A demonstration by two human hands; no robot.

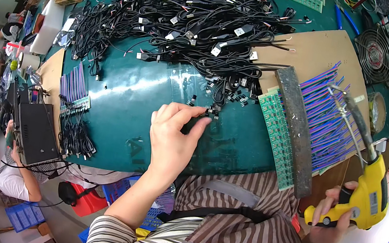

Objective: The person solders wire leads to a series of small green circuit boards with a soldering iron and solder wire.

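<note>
My left hand (171,135) reaches over the green mat, thumb and forefinger curled in a pinch at a few small black parts with metal legs (214,111). Whether a part sits between the fingertips is too small to tell. At the right, my right hand (330,219) is wrapped round the grip of a yellow soldering gun (371,195). Its metal tip and wire guide point up and left, above a row of blue and purple wires (323,122). Those wires run to a green circuit board panel (277,133), and a dark metal bar (298,133) lies across it.
Black USB cables (186,17) form a big heap at the back of the mat (130,105). A brown board (314,49) lies under the wires. A round fan (376,53) and a tape roll (376,112) stand at right. Another person (16,169) sits at left, beyond a black box (38,131).
</note>
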